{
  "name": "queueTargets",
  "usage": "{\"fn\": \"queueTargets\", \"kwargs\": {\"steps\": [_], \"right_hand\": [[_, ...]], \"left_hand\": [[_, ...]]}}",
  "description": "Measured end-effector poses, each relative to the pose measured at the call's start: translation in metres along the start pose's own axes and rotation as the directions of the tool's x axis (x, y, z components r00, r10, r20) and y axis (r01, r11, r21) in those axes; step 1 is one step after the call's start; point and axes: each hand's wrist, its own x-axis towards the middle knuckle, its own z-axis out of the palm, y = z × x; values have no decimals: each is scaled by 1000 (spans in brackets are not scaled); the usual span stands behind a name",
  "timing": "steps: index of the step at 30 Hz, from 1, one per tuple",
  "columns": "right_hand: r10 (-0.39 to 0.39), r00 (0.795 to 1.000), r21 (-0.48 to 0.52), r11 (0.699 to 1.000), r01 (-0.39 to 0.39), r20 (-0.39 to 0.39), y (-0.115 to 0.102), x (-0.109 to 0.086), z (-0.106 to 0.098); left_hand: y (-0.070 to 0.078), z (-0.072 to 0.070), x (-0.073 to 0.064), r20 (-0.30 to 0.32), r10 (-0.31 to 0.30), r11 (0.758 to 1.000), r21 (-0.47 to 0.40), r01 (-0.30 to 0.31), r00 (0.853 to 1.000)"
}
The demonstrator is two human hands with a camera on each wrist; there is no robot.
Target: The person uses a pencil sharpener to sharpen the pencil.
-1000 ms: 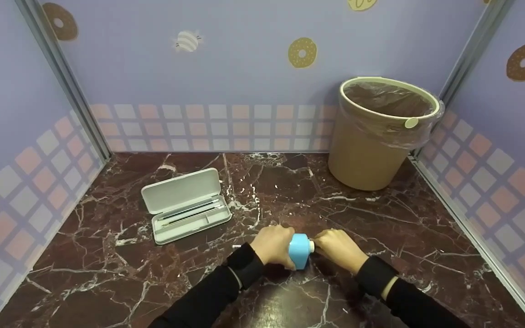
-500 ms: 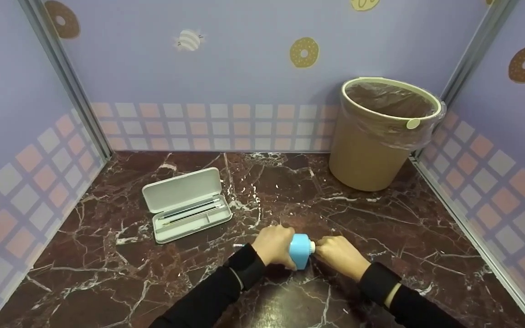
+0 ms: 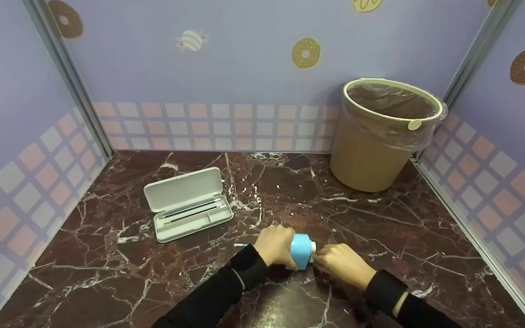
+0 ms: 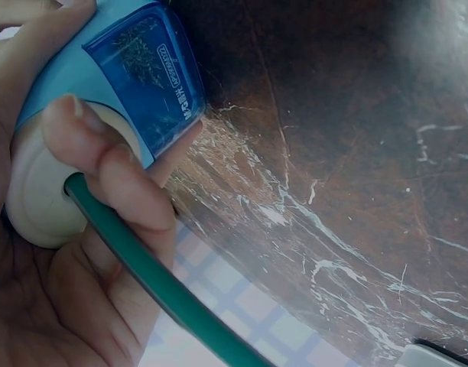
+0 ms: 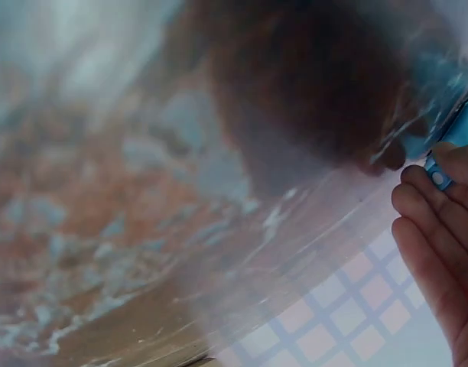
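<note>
Blue sharpener [image 3: 300,252] fills curled left grip [image 3: 275,245]; right grip [image 3: 343,264] pinches its crank [image 5: 438,178].

The sharpener [image 3: 300,251] is smooth plastic with a glossy see-through window [image 4: 146,76], the pencil [image 4: 161,283] smoothly painted, the table [image 3: 381,237] polished like marble, the bin [image 3: 362,159] matt plastic, its liner [image 3: 390,100] thin crinkled film, the sleeves [image 3: 198,298] dull cloth, and the distant case [image 3: 182,189] matt, possibly metal.

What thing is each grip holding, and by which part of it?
The left grip holds the sharpener round its body and cream front, where the pencil enters. The right grip seems to pinch the crank; the exact place is hidden.
</note>
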Motion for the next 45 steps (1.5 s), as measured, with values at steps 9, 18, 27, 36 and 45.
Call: {"fn": "queueTargets", "kwargs": {"steps": [9,18,27,36,45], "right_hand": [[-62,996,6,998,62,-70,-9,-5,-14],[-60,996,35,997,62,-72,-14,-6,-35],[-87,989,8,996,88,-119,-8,0,-57],[-95,983,-53,995,88,-159,6,9,-65],[-37,988,-20,999,35,-150,15,13,-64]], "left_hand": [[0,0,1,7,-8,1000,-10,8,1000],[0,1,2,20,-10,1000,-3,10,1000],[1,-1,3,46,-15,1000,15,15,999],[2,-2,4,50,7,999,31,-9,999],[2,-2,5,52,12,999,29,-14,999]]}}
